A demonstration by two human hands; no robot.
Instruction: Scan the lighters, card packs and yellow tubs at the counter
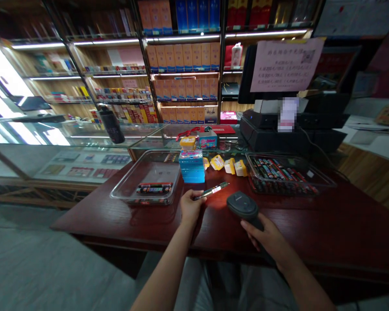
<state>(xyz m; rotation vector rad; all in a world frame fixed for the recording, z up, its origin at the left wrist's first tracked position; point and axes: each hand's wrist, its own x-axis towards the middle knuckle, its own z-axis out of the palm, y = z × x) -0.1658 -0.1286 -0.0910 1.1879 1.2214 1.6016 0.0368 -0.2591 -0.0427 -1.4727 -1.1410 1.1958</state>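
My left hand (190, 208) pinches one end of a slim, stick-shaped packet (215, 189) with a light label, held above the desk. In my right hand (268, 235) is a dark barcode scanner (243, 204), its head turned toward the packet. A reddish glow falls on the desk between them. To the left, a clear plastic tray (123, 185) holds a few similar dark sticks (154, 188). The clear tray (324, 178) on the right holds several colourful sticks (274, 168). Behind my left hand stands a stack of blue packets (192, 167).
Several yellow-and-white tubs (218, 162) sit beyond the packet, and another yellow tub (187, 142) tops the blue stack. A cash register (262, 129) and a monitor with a paper sign (285, 65) stand back right. A dark bottle (112, 125) rests on the glass counter (142, 137).
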